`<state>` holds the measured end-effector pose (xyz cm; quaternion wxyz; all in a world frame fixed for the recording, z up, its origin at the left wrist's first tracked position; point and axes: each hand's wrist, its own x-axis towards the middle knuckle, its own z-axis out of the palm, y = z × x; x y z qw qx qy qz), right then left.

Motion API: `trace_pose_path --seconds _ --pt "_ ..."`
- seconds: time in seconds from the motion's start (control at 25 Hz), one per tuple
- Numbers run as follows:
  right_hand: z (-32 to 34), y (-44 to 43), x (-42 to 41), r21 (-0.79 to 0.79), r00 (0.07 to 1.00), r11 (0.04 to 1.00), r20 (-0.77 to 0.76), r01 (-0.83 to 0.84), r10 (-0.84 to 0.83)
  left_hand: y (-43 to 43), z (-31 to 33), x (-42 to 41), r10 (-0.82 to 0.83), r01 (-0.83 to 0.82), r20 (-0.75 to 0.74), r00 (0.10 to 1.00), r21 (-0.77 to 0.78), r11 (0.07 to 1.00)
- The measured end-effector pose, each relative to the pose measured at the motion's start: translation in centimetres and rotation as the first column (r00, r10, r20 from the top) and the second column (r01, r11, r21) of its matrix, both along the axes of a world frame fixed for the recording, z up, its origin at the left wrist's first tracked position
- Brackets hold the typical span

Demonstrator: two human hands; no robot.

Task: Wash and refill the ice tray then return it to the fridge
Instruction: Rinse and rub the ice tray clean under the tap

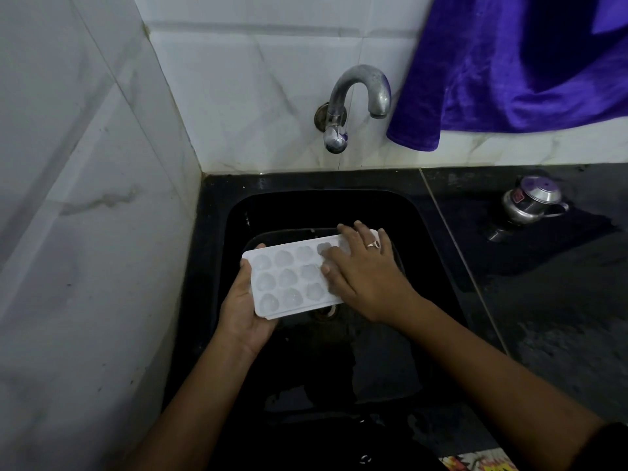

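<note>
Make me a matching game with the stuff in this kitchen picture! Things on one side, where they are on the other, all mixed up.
Things:
1. ice tray
2. tap
3. cloth
4. metal pot

Places:
A. standing on the dark counter
B. held over the black sink
C. fixed to the tiled wall
D. hanging at the upper right

Right pairs: 1-B, 2-C, 3-D, 4-A.

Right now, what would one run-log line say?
step: wash | left hand: holds ice tray end | right hand: flat on tray cells | place: over sink | tap: no water seen
</note>
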<state>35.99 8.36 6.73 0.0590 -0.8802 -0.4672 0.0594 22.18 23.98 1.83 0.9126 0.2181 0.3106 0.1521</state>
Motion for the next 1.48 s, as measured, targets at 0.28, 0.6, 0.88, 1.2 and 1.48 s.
trace_pose_path --seconds 0.28,0.6,0.88,1.2,1.48 --pt "0.5 0.8 -1.3 0.107 0.997 0.992 -0.031 -0.074 0.077 -0.5 1.2 0.3 -0.011 0.012 0.070 0.997 -0.012 1.000" --pt "0.0 0.9 -0.8 0.027 0.992 0.992 0.040 -0.123 0.122 -0.9 1.1 0.1 -0.022 0.025 0.077 0.997 -0.044 0.999" --pt "-0.3 1.7 -1.3 0.005 0.992 0.992 0.013 -0.125 0.125 -0.3 0.2 0.0 -0.018 0.020 0.058 0.998 -0.028 0.999" --pt "0.0 1.9 -0.7 -0.005 0.989 0.989 0.007 -0.146 0.146 -0.2 0.9 0.1 -0.008 0.012 0.077 0.997 -0.051 0.999" --pt "0.0 2.0 -1.1 -0.003 0.988 0.988 -0.011 -0.154 0.154 -0.2 1.1 0.0 -0.003 0.008 0.089 0.996 -0.052 0.999"
